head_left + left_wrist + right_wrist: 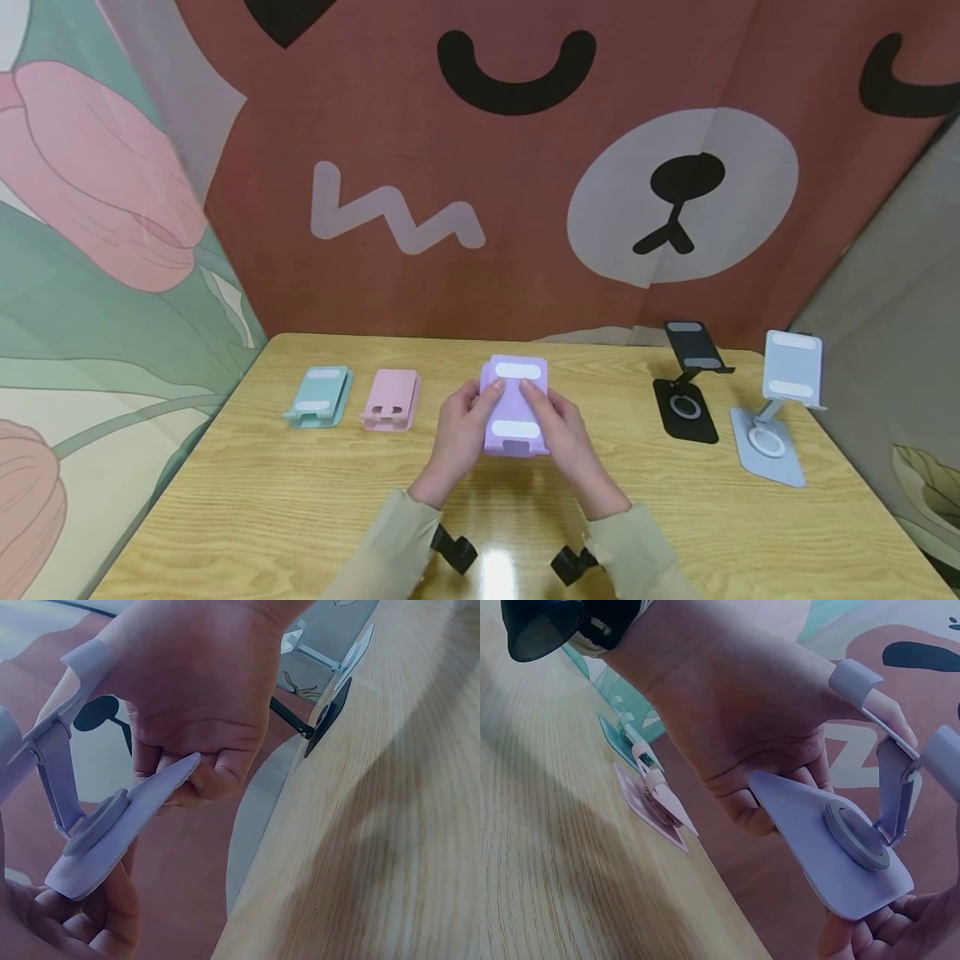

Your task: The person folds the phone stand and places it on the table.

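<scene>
A lilac folding phone stand [514, 400] is held up above the table, in the middle of the head view. My left hand [459, 429] grips its left side and my right hand [567, 437] its right side. Both thumbs lie on the front of the upper plate, between two white pads. From the left wrist view, the stand's base [142, 832] with its round ring is seen from the side, fingers curled beneath it. A hinged arm [897, 784] joins base and upper plate, which stand apart in the right wrist view.
Left on the wooden table [300, 508] lie a folded teal stand [321, 396] and a folded pink stand [392, 398]. To the right, a black stand [686, 408] and a light blue stand [793, 367] are unfolded. A patterned cloth [375, 292] hangs behind the table.
</scene>
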Motion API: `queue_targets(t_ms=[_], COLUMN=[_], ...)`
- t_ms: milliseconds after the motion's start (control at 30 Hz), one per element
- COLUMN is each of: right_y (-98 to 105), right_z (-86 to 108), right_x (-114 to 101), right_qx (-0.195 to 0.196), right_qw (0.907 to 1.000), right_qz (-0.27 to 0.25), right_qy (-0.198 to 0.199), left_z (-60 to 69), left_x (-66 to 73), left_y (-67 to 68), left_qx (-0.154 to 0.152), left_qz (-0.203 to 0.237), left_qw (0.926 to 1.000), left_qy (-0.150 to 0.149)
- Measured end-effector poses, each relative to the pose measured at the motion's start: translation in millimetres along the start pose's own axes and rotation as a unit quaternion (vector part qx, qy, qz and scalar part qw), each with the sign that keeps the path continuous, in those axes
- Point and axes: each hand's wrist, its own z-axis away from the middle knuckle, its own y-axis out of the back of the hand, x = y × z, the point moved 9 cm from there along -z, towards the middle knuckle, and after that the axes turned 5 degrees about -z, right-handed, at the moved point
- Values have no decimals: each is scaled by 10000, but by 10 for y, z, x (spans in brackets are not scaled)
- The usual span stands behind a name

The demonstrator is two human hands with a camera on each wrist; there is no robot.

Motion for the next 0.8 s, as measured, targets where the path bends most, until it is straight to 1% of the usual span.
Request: queue_targets(t_ms=[200,500,800], right_y=[1,1,6], right_z=[6,11,-19], right_x=[9,14,36], right_qx=[34,37,98], right_qw=[10000,10000,9999], right_qz=[-33,12,-23], right_qy=[-16,-14,10], left_z=[2,5,6], left_x=[-11,10,-3], left_y=[-3,5,4], left_qx=[2,124,117], left_qz=[0,20,3], left_qw=[10000,9999,9999], left_qy=[37,-24,8])
